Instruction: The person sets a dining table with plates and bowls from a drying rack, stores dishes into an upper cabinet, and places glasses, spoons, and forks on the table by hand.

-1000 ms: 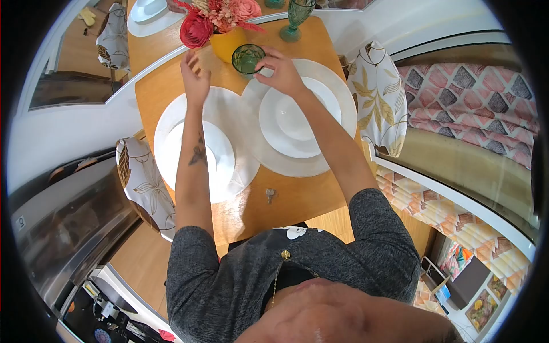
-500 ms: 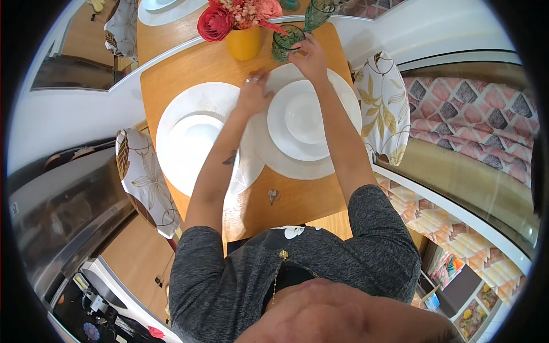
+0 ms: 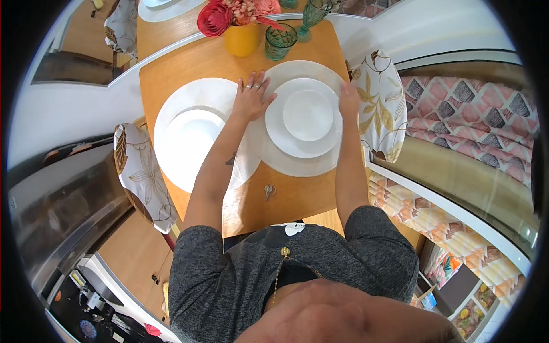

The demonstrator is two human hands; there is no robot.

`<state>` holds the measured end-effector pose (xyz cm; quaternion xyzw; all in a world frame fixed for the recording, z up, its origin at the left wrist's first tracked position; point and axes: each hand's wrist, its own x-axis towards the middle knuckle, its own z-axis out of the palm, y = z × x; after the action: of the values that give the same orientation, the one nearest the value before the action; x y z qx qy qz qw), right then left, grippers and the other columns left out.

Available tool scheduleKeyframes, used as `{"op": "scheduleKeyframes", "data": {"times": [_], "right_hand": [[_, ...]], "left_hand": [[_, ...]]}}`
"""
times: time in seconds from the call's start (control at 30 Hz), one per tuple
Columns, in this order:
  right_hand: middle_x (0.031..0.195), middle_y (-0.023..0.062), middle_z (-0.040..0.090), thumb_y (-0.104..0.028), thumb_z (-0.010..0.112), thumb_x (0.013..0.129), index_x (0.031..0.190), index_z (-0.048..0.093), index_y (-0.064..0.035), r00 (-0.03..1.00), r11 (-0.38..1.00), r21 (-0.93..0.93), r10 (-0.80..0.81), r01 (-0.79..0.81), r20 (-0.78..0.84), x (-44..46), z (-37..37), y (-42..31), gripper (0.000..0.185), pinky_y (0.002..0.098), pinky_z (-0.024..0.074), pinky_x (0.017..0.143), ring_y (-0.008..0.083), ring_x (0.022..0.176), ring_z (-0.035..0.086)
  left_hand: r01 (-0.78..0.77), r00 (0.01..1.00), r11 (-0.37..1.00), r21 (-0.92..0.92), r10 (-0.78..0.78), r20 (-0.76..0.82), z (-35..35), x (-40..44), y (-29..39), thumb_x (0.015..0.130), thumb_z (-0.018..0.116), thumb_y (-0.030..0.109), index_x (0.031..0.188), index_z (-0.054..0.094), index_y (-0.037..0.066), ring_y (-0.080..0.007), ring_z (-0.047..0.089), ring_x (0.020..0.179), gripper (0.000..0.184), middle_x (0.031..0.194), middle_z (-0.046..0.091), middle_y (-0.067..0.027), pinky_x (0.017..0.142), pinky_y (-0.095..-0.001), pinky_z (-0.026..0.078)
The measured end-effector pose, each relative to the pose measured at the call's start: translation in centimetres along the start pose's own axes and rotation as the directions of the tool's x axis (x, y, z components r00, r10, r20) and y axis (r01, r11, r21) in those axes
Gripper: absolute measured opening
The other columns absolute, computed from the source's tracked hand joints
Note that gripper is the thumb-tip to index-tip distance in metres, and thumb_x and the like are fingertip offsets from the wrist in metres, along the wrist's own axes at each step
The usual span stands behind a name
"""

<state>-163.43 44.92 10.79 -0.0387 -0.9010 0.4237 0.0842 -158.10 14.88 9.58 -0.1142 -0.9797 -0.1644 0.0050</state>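
My left hand [image 3: 250,102], wearing a ring, lies with fingers spread where two round white placemats meet, just left of the right-hand plates. At the right edge of the right placemat [image 3: 286,166] is my right hand [image 3: 349,102]; its fingers are blurred and partly hidden, so I cannot tell whether they grip the edge. Between my hands a white plate [image 3: 275,134] carries a smaller white dish [image 3: 307,115]. On the left placemat [image 3: 171,103] stands another white plate [image 3: 191,140], washed out by sunlight. A green glass tumbler [image 3: 280,44] stands beyond the right placemat.
Behind are a yellow vase [image 3: 241,41] with red and pink flowers and a green goblet [image 3: 311,20]. Small keys [image 3: 269,192] lie on the wooden table [image 3: 280,211] near its front edge. Chairs with floral covers flank it, a mirror is at the back, and a window is on the right.
My right hand has let go of the green tumbler and come down to the right edge of the placemat. My left hand has spread its fingers, staying between the placemats.
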Motion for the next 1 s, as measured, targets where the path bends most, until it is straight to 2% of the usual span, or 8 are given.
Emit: {"op": "scheduleKeyframes", "data": {"times": [0.07,0.13,0.37,0.57,0.63,0.73,0.9,1.0], "right_hand": [[0.119,0.0199,0.051,-0.031,0.046,0.089,0.105,0.059,0.0012,0.99,0.991,0.038,0.125,-0.128,0.064,-2.1,-0.8,3.9,0.039,0.037,0.0344,0.097,0.0324,0.113,0.046],[0.129,0.0235,0.042,-0.038,0.037,0.092,0.113,0.056,0.0009,0.999,0.977,-0.211,-0.013,0.024,0.053,-3.8,-0.9,4.9,0.048,0.0382,0.0267,0.103,0.0353,0.121,0.037],[0.137,0.0244,0.031,-0.044,0.032,0.093,0.119,0.053,-0.0007,0.98,0.896,-0.429,-0.035,0.118,0.197,-6.8,-0.1,4.4,0.055,0.0418,0.0198,0.106,0.0378,0.127,0.028],[0.112,0.0228,0.055,-0.039,0.042,0.09,0.106,0.059,0.0004,0.966,0.969,-0.245,0.045,0.02,0.256,-5.0,-1.3,0.8,0.046,0.0433,0.0372,0.091,0.0367,0.107,0.049],[0.095,0.0196,0.06,-0.03,0.051,0.087,0.098,0.061,0.0,0.994,0.973,-0.217,-0.097,0.085,-0.041,-4.4,-0.4,-1.5,0.033,0.0427,0.0416,0.081,0.0352,0.093,0.055],[0.097,0.0152,0.059,-0.02,0.055,0.084,0.1,0.06,-0.0021,0.974,0.977,-0.048,-0.211,0.207,-0.086,-4.5,1.8,-8.0,0.024,0.0372,0.042,0.08,0.0302,0.091,0.054],[0.102,0.0089,0.054,-0.012,0.056,0.083,0.103,0.058,-0.0051,0.915,0.857,0.367,-0.401,0.363,0.032,-11.8,7.3,-21.5,0.021,0.0326,0.0411,0.082,0.021,0.094,0.051],[0.104,0.0093,0.052,-0.006,0.053,0.084,0.103,0.058,-0.0045,0.81,0.78,0.522,-0.529,0.345,0.255,-21.0,11.0,-27.7,0.02,0.0312,0.0422,0.083,0.0203,0.096,0.051]], "left_hand": [[0.018,1.0,1.0,-0.021,-0.018,0.009,-0.6,0.1,0.1,0.09,0.034,0.049,0.133,0.039,0.012,-0.0248,0.018,0.134,0.057,0.146,0.021,-0.0047,0.105,-0.0544,0.012],[0.037,0.999,0.998,-0.044,-0.036,0.019,-0.9,0.2,0.2,0.09,0.033,0.051,0.132,0.04,0.012,-0.0246,0.019,0.134,0.058,0.145,0.022,-0.0047,0.105,-0.0545,0.013],[0.188,0.968,0.98,-0.063,-0.174,0.18,-2.7,0.7,1.3,0.089,0.026,0.058,0.132,0.04,0.009,-0.0247,0.02,0.134,0.067,0.145,0.023,-0.0056,0.106,-0.0518,0.013],[0.227,0.971,0.954,-0.196,-0.237,-0.027,-3.6,-5.4,1.5,0.089,0.032,0.055,0.131,0.039,0.006,-0.0288,0.019,0.134,0.065,0.144,0.023,-0.0117,0.107,-0.0494,0.014],[0.137,0.977,0.944,-0.3,-0.179,-0.117,-5.2,-10.5,2.1,0.089,0.039,0.048,0.13,0.041,0.007,-0.032,0.019,0.133,0.058,0.142,0.026,-0.0146,0.106,-0.0487,0.016],[0.034,0.949,0.872,-0.488,-0.181,-0.258,-7.9,-21.2,3.7,0.087,0.051,0.028,0.125,0.047,0.01,-0.034,0.031,0.125,0.043,0.133,0.038,-0.0153,0.102,-0.046,0.025],[0.295,0.814,0.78,-0.552,-0.508,-0.282,-10.2,-40.0,5.5,0.082,0.055,0.018,0.109,0.053,0.007,-0.0325,0.044,0.105,0.029,0.109,0.05,-0.0143,0.091,-0.0435,0.034],[0.561,0.602,0.664,-0.494,-0.737,-0.307,-10.0,-49.9,5.3,0.083,0.054,0.018,0.106,0.053,0.006,-0.0328,0.045,0.103,0.027,0.104,0.05,-0.015,0.089,-0.0427,0.035]]}}
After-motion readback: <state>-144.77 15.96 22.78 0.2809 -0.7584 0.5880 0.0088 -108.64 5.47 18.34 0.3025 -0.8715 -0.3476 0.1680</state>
